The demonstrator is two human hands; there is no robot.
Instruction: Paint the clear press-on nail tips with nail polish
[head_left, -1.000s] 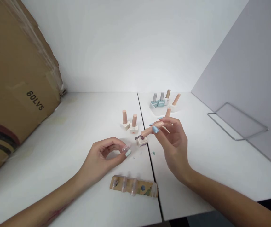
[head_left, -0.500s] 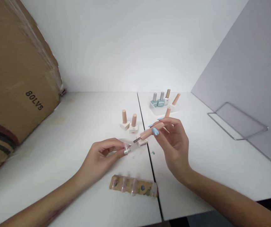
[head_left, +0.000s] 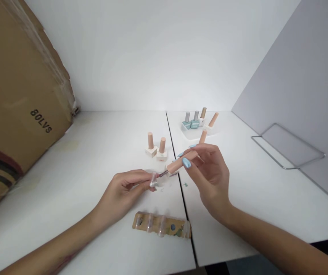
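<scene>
Now the peach-handled brush (head_left: 178,163), pinched between thumb and fingers of the right hand (head_left: 211,173), has come down leftward, its dark tip at or just beside the clear piece (head_left: 153,179); I cannot tell whether they touch. The left hand (head_left: 125,191) grips that piece by its fingertips, now turned more upright. This seems to bring both into working position over the middle of the desk (head_left: 95,152), with the cardboard strip (head_left: 156,221) nearer its front edge.
</scene>
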